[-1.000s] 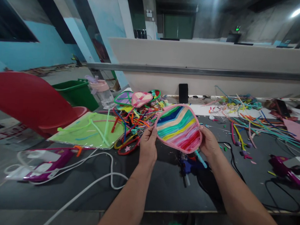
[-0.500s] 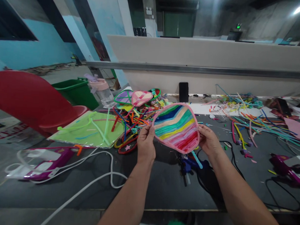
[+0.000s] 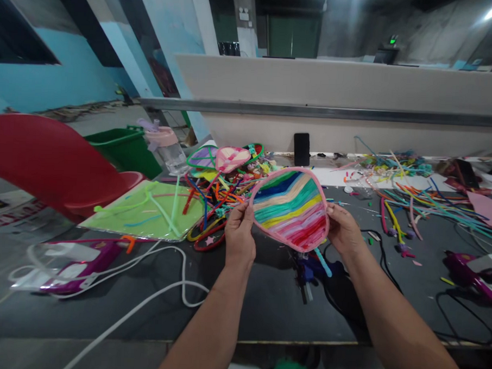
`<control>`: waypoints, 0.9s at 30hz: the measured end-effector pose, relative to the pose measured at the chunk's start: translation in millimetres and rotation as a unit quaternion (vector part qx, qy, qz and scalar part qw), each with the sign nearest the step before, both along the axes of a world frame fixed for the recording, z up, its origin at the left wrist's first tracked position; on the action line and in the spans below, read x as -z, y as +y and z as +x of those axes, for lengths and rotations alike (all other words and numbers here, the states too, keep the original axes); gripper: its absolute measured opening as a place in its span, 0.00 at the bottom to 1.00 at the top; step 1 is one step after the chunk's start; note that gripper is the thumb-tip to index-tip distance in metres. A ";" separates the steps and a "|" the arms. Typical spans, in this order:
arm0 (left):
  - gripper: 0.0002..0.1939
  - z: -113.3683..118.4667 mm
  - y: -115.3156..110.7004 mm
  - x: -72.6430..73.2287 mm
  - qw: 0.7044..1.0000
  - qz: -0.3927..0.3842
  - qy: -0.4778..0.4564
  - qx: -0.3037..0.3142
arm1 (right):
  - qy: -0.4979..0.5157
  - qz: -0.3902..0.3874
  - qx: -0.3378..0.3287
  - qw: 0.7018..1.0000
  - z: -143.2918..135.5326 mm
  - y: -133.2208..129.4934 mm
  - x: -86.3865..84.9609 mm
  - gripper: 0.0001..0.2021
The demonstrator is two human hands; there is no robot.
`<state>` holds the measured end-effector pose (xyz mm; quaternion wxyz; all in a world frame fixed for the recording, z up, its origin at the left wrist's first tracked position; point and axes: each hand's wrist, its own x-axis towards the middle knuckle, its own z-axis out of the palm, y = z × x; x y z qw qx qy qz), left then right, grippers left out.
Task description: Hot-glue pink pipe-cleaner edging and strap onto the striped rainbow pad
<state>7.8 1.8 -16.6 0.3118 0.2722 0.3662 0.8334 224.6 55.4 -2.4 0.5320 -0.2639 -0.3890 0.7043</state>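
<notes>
A rounded panel of striped pipe cleaners (image 3: 289, 208), rimmed in pink, is held up over the dark table between my two hands. Its stripes run from green and blue through cream, teal and yellow to pink and red. My left hand (image 3: 240, 233) pinches the lower left edge, and my right hand (image 3: 344, 229) grips the right edge. Under the panel, a light blue pipe cleaner (image 3: 323, 262) sticks out at the lower right. Below lies a blue tool, probably a glue gun (image 3: 307, 271), partly hidden by the panel.
Left of me are a green sheet (image 3: 147, 210) in clear wrap, a purple-white device (image 3: 83, 267) with a white cable, and heaped pipe cleaners (image 3: 225, 194). A phone (image 3: 302, 149) leans at the back. More pipe cleaners (image 3: 436, 203) and another purple device (image 3: 474, 276) lie right.
Both hands keep their hold on the striped panel, which stays almost still. The whole view has shifted very slightly.
</notes>
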 end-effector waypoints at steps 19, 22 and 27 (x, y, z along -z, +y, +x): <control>0.09 2.6 -4.4 -6.7 0.996 -0.002 -0.058 0.067 | -0.040 -0.024 -0.018 0.999 3.2 1.0 -4.7 0.09; 0.08 2.2 -3.8 -5.8 0.996 0.001 -0.061 0.065 | -0.036 -0.022 -0.022 0.999 2.7 0.9 -4.9 0.09; 0.09 -0.2 -3.6 -4.3 0.996 0.001 -0.060 0.062 | -0.028 -0.015 -0.025 0.999 0.2 1.7 -0.8 0.08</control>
